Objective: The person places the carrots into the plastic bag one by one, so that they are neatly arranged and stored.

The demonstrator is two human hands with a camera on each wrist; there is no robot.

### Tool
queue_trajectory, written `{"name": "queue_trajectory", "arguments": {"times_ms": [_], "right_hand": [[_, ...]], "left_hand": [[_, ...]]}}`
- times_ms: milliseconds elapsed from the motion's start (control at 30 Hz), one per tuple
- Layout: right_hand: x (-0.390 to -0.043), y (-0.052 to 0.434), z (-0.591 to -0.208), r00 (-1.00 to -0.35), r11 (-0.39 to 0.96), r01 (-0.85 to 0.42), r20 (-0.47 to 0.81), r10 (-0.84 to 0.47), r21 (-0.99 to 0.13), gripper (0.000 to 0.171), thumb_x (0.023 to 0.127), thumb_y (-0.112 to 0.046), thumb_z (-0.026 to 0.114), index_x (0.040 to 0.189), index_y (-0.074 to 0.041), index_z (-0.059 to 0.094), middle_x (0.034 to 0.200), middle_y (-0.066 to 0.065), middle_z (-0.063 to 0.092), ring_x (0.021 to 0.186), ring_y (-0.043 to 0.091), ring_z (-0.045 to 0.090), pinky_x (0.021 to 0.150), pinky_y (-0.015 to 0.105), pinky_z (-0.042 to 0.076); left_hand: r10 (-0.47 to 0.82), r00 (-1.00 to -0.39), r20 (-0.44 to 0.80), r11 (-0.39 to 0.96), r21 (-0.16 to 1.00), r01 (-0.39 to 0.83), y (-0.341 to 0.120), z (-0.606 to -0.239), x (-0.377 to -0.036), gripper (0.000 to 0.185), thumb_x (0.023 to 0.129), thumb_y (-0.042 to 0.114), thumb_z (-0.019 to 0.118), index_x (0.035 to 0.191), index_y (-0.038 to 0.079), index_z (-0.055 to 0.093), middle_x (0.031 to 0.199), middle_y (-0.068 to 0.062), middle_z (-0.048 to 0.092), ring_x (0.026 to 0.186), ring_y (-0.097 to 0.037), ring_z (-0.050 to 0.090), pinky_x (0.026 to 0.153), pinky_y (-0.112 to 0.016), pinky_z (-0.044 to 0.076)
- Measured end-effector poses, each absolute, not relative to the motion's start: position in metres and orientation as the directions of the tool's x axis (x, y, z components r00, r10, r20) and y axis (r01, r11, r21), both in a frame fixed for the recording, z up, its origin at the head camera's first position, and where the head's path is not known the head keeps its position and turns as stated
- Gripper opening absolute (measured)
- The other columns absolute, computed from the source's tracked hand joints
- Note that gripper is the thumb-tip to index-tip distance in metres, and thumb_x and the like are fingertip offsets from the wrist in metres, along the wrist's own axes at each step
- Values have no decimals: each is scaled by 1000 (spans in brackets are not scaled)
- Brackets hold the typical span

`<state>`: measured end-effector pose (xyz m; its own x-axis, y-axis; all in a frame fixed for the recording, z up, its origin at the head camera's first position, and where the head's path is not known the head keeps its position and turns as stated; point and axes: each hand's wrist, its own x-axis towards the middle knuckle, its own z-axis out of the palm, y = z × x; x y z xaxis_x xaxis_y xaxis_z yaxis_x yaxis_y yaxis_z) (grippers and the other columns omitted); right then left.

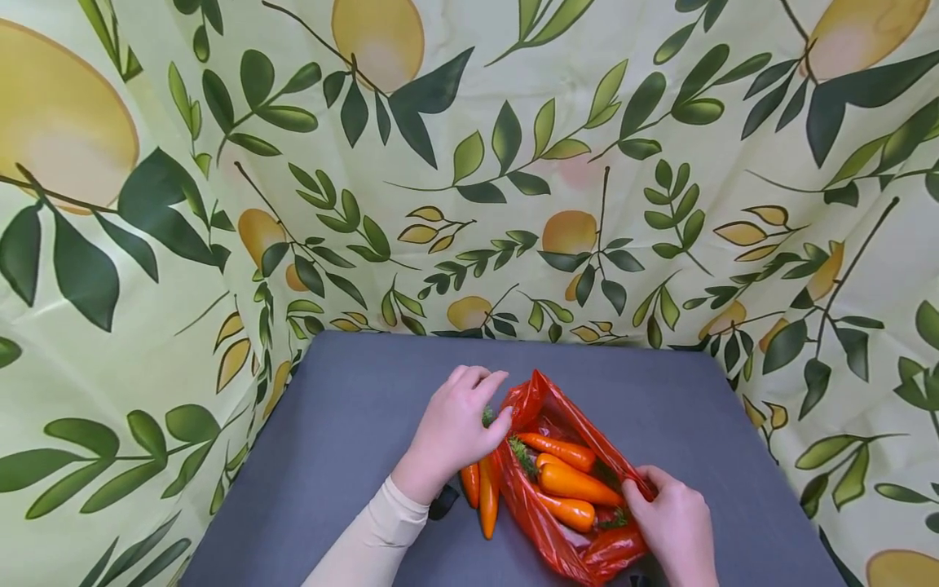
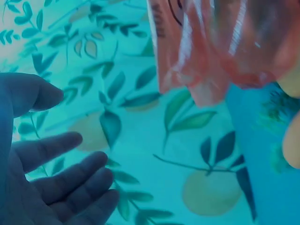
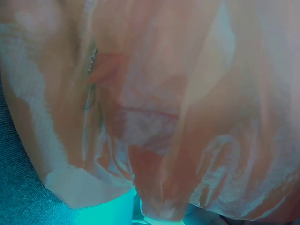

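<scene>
A red plastic bag [image 1: 530, 522] lies with its mouth spread, several orange carrots [image 1: 575, 483] with green tops inside it. My right hand [image 1: 678, 522] pinches the bag's rim on the right. Above the bag's left edge is my left hand [image 1: 458, 424], fingers loosely bent and holding nothing. In the left wrist view its fingers [image 2: 70, 183] are spread, apart from the bag [image 2: 201, 51]. Beneath and beside this hand, more carrots [image 1: 487, 497] lie on the table, their tops partly hidden. The bag's crumpled film [image 3: 154, 126] fills the right wrist view, hiding the right fingers.
The dark grey tabletop [image 1: 367, 391] extends around the bag. A cloth [image 1: 506, 244] printed with fruit and leaves hangs behind the table and along both sides. A small black object [image 1: 443, 503] shows by the left wrist.
</scene>
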<state>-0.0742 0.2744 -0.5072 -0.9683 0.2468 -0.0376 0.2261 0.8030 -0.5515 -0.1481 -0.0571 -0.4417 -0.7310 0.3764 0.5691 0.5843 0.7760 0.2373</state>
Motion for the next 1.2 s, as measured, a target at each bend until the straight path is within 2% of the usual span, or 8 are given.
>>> {"name": "queue_trajectory", "arguments": {"times_ms": [267,433,533,933,1200], "right_hand": [[-77,274,-504,-969,800,224,-41,243,-557,33,99,-31,77,112,-2,80,88,10,80,69,18,65,61,33,54],[-77,275,-504,-969,798,226,-43,244,-558,33,99,-32,77,112,-2,80,89,10,80,69,19,65,61,33,53],[-76,276,-505,-969,801,225,-46,241,-554,33,99,-32,77,112,-3,80,89,10,80,69,19,66,61,33,53],[-74,275,-507,-965,794,253,-84,249,-553,35,99,-33,77,114,-2,79,90,10,80,70,18,64,62,31,55],[-75,274,-507,-966,799,244,-64,250,-549,33,98,-32,78,113,-2,80,88,9,80,68,18,64,61,32,53]], "left_hand": [[249,-832,495,821,348,453,-80,-454,-149,54,96,35,81,142,8,73,129,-11,76,115,-28,69,98,-44,64],[193,-888,418,827,418,377,-85,-463,-149,60,96,37,80,145,4,70,133,-15,76,121,-33,69,106,-49,62],[150,-913,378,841,437,319,-87,-470,-147,63,94,38,82,142,1,70,131,-18,76,122,-37,69,106,-52,61],[31,-973,228,865,482,140,-86,-500,-148,72,90,46,86,131,-10,70,118,-25,75,109,-42,71,99,-55,63],[8,-986,164,858,506,91,-86,-517,-153,59,86,49,88,104,-4,69,93,-16,67,83,-34,68,79,-50,61]]}}
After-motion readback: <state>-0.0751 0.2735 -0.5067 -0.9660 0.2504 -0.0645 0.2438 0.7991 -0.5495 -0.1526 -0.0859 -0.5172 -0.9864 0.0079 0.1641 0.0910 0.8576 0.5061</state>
